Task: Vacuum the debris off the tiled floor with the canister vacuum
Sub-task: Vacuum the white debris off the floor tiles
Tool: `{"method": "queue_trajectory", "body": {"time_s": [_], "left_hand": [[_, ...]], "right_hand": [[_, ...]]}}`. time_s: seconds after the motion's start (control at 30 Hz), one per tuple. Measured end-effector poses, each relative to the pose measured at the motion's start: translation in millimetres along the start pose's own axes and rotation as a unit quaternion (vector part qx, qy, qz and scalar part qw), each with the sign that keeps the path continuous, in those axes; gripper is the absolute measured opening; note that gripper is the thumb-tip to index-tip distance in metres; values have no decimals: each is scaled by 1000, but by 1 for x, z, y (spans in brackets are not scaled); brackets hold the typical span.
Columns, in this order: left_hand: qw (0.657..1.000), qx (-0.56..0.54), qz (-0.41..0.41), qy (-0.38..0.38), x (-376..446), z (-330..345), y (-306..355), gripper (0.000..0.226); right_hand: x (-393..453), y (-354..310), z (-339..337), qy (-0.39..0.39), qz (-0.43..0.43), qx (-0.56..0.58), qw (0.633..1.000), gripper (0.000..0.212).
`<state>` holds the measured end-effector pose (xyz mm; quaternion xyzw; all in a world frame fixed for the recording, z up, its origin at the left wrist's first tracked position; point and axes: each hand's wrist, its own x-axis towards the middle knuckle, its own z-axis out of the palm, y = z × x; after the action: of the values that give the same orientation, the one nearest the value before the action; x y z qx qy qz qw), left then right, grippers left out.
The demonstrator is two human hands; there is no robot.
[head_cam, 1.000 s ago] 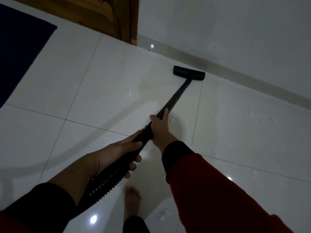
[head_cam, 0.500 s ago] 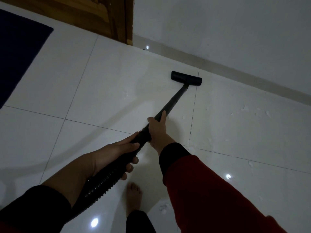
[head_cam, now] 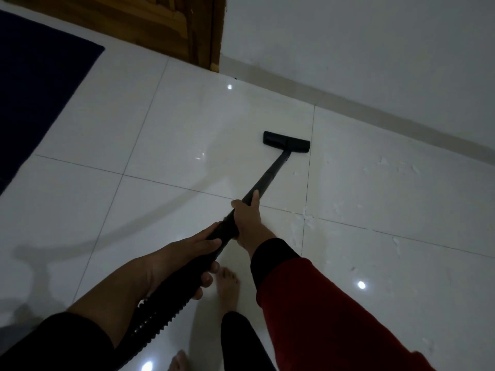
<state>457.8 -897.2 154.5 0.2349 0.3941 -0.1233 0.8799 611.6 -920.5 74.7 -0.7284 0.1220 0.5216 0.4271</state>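
A black vacuum wand (head_cam: 270, 174) runs from my hands down to its flat black floor head (head_cam: 286, 141), which rests on the glossy white tiled floor (head_cam: 187, 124) a short way from the wall. My right hand (head_cam: 247, 218) grips the wand higher up. My left hand (head_cam: 187, 259) holds the lower handle where the ribbed black hose (head_cam: 155, 321) begins. White debris flecks (head_cam: 306, 216) lie at the tile joint right of my right hand, with more debris (head_cam: 399, 167) further right. The canister is out of sight.
A grey skirting board (head_cam: 348, 108) and a white wall (head_cam: 361, 44) bound the floor at the back. A wooden door frame (head_cam: 203, 30) stands at the upper left. A dark blue mat (head_cam: 34, 87) covers the left side. My bare feet (head_cam: 227, 287) stand below the hands.
The floor head has pulled back from the skirting board toward me, and my hands have drawn the wand back with it. The view has tilted, showing more of the wall.
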Motion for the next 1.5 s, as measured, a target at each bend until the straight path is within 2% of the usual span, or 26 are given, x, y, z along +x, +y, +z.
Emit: {"method": "queue_trajectory", "body": {"time_s": [0.47,0.77,1.03,1.2,1.5], "left_hand": [[999,34,21,-5,-80,-12,-129,37],[999,36,35,-13,-86,16,-193,40],[998,57,25,-29,-81,43,-263,32],[997,63,29,-24,-97,48,-290,34],[998,53,27,-33,-132,46,-325,40]], "right_hand": [[-84,125,-6,-13,-3,13,1000,77],[-107,172,-52,-20,3,0,1000,76],[-127,224,-103,-7,22,-12,1000,76],[-146,248,-111,-32,17,-1,999,76],[-179,282,-107,-33,11,1,999,76]]}}
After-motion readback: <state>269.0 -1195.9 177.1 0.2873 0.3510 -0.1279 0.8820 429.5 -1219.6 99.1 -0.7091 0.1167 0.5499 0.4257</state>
